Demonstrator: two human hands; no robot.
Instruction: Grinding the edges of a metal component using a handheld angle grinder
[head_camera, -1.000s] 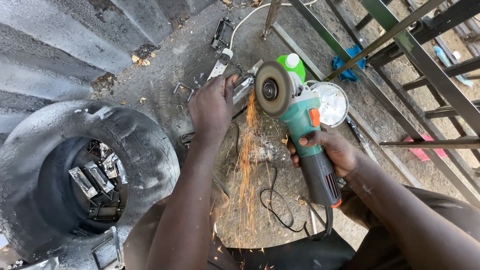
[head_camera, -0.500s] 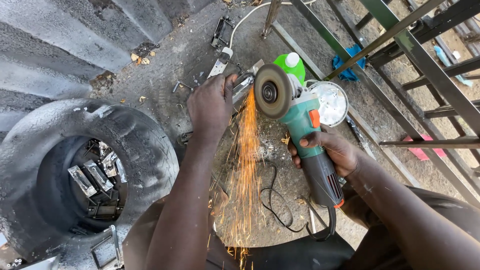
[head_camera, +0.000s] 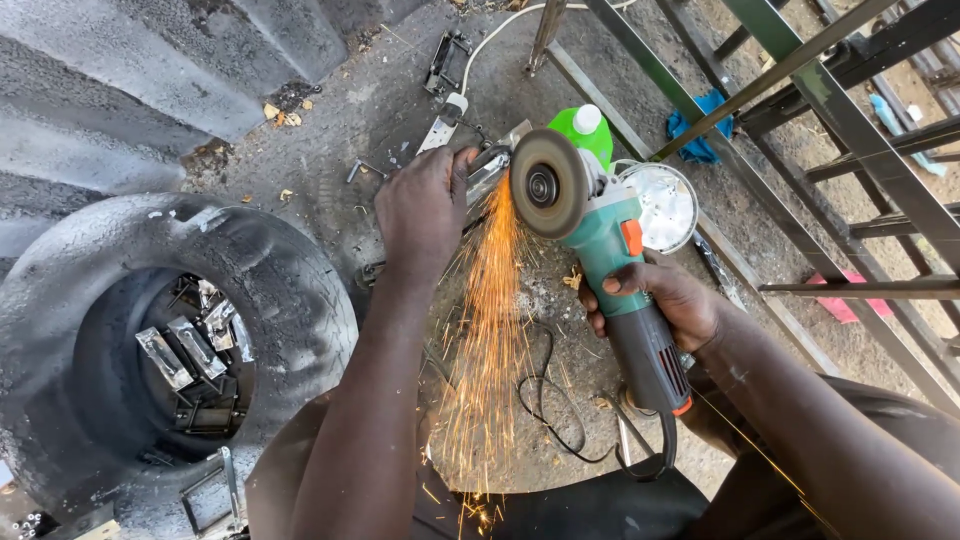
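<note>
My right hand (head_camera: 665, 300) grips the body of a green and grey angle grinder (head_camera: 610, 260). Its round disc (head_camera: 547, 185) touches a small shiny metal piece (head_camera: 490, 165). My left hand (head_camera: 425, 210) presses down on that piece and holds it against the concrete ground. A stream of orange sparks (head_camera: 485, 340) sprays from the contact point toward me, down past my knees. The grinder's black cable (head_camera: 560, 420) loops on the ground below it.
A large black tyre (head_camera: 150, 340) lies at the left with several metal brackets (head_camera: 190, 350) inside. A green bottle (head_camera: 590, 130) and a round shiny lid (head_camera: 665, 205) sit behind the grinder. A metal frame of bars (head_camera: 830, 120) runs along the right. Loose brackets (head_camera: 445, 60) lie farther off.
The spark stream has grown longer and denser toward me. Both hands and the grinder have stayed in nearly the same place.
</note>
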